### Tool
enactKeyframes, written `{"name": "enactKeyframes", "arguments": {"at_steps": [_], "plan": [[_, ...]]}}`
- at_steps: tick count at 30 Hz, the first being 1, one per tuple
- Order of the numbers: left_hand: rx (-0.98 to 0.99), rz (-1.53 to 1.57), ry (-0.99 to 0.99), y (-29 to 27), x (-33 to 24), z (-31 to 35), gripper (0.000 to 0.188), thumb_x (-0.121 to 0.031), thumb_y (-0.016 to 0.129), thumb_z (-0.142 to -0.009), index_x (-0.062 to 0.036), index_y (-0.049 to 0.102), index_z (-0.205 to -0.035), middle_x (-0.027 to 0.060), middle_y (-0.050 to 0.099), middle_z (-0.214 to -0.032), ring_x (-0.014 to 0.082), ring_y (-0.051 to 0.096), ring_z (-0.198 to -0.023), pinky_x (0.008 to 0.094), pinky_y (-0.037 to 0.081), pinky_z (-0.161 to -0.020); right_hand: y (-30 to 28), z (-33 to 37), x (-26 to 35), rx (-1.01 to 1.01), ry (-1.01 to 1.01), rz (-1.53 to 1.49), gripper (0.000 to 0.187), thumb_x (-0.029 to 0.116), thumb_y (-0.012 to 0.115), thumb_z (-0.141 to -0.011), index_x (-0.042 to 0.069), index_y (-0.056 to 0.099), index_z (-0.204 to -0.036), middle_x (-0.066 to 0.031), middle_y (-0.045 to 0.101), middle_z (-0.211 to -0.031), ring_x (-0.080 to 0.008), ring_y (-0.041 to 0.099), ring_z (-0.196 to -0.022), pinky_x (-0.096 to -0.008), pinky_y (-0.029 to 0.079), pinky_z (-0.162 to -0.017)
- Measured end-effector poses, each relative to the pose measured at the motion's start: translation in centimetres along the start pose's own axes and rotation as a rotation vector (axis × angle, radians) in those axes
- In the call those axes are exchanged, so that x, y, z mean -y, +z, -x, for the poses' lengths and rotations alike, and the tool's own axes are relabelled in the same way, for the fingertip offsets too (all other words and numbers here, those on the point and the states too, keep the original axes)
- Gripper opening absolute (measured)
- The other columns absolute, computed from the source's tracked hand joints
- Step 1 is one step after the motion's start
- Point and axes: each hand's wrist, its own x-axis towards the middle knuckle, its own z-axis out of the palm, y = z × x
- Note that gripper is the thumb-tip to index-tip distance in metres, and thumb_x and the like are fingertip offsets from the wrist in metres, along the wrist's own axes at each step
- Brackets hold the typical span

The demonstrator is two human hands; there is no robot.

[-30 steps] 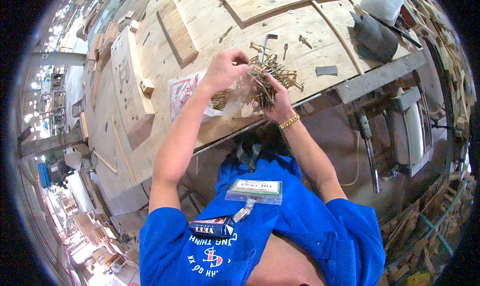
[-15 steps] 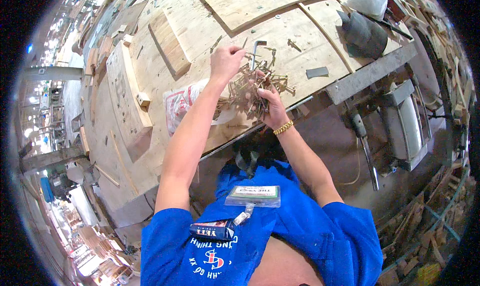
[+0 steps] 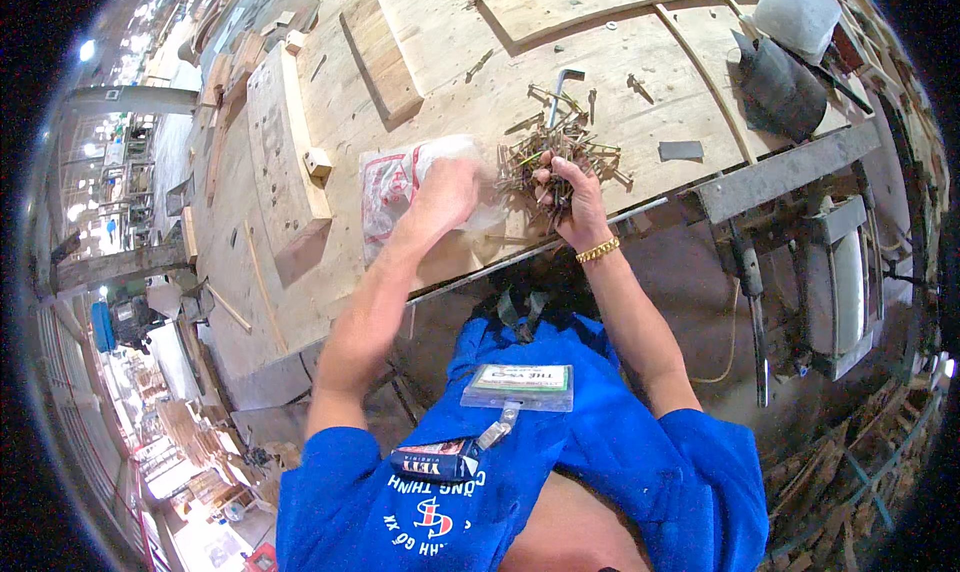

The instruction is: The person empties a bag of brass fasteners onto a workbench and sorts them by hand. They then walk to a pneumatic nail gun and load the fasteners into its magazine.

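Working at a plywood-topped bench (image 3: 450, 102), edged at the right by a grey metal rail (image 3: 790, 172), in a cluttered workshop with timber (image 3: 830, 502) piled low on the right and a bright lamp (image 3: 88, 50) at the upper left. Grasping a bunch of screws (image 3: 548, 190) in the right hand (image 3: 580, 197), with fingers and thumb curled around them, at the near side of a loose heap (image 3: 590, 152) of the same. Holding the left hand (image 3: 452, 192) over a clear plastic bag (image 3: 383, 197) just left of the heap, too blurred to tell whether gripping it.

Counting one hex key (image 3: 560, 97), reaching into the heap; one pale ring (image 3: 612, 26) beyond; one grey rectangular scrap (image 3: 681, 151) to the right; one thick plank (image 3: 385, 62) past the bag; one long wooden piece (image 3: 285, 152) on the left, with one small block (image 3: 318, 162) touching its side. Finding too many screws to number.

Showing red print on the bag. Wearing a blue shirt (image 3: 620, 462) with white lettering and a red-and-white emblem, a printed badge (image 3: 518, 384) in a clear holder, and a dark blue packet (image 3: 435, 459) with pale lettering at the chest.
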Motion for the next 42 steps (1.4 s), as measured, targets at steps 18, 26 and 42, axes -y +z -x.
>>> {"name": "enactKeyframes", "arguments": {"at_steps": [18,26,42], "plan": [[0.373,-0.086,-0.252,3.4,4.6,1.0,0.055,0.000,0.049,-0.075,-0.0110,0.046,-0.128,0.0203,0.057,-0.120,0.0352,0.056,-0.110,0.0440,0.045,-0.092,-0.1,0.1,0.2,-0.036,-0.008,-0.058,0.016,0.013,0.059,-0.087,-0.002,0.060,-0.093,-0.0076,0.060,-0.076,-0.0129,0.057,-0.065,-0.0234,0.046,-0.050],[0.277,0.120,0.158,-0.8,3.9,0.1,0.036,-0.006,0.056,-0.072,-0.0050,0.059,-0.108,0.0193,0.063,-0.100,0.0332,0.060,-0.096,0.0389,0.047,-0.083,-0.4,0.2,0.7,-0.007,0.015,-0.061,0.015,0.013,0.059,-0.086,0.000,0.060,-0.094,-0.0068,0.061,-0.075,-0.0128,0.058,-0.065,-0.0222,0.046,-0.049],[0.204,1.542,-0.230,-3.1,0.9,-4.0,0.024,-0.008,0.063,-0.082,-0.0045,0.052,-0.103,0.0080,0.062,-0.081,0.0182,0.063,-0.072,0.0290,0.052,-0.058,0.1,0.7,0.4,-0.028,-0.020,0.053,0.021,0.013,0.058,-0.087,-0.002,0.058,-0.103,-0.0090,0.063,-0.083,-0.0146,0.062,-0.067,-0.0245,0.053,-0.053]]}}
